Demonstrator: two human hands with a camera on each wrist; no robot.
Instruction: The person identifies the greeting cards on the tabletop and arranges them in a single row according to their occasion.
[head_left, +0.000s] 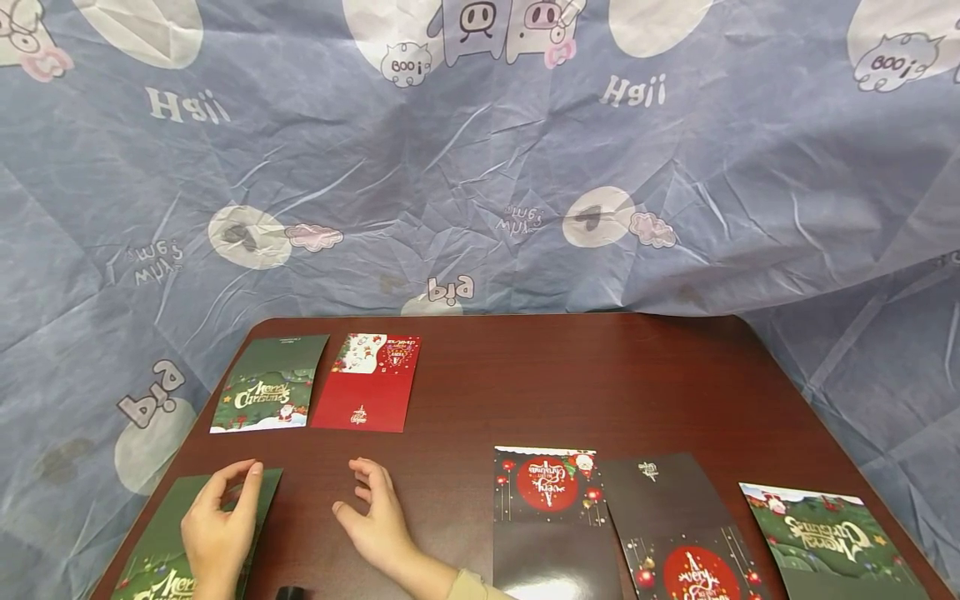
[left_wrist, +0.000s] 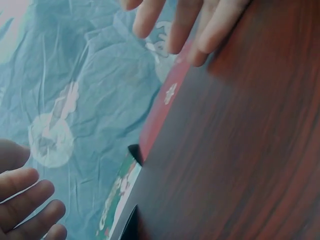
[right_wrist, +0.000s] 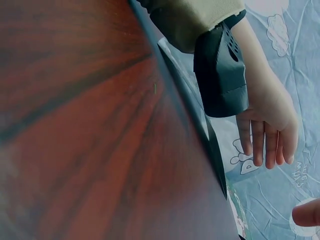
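Note:
My left hand (head_left: 220, 525) is above a green Christmas card (head_left: 168, 521) at the lower left, its thumb and forefinger curved with a gap between them. In the right wrist view the left hand (right_wrist: 272, 107) has its fingers stretched out, holding nothing. To its right, my right hand (head_left: 377, 521) hovers over bare wood, fingers loosely bent and empty. Right of that lies a dark card (head_left: 555, 546) with a red circle. A second dark card (head_left: 678, 525) lies right beside it, turned the other way.
On the brown table (head_left: 570, 375), another green card (head_left: 270, 383) and a red card (head_left: 367, 383) lie side by side at the back left. One more green card (head_left: 828, 533) is near the right edge. A blue printed cloth (head_left: 450, 167) hangs behind the table.

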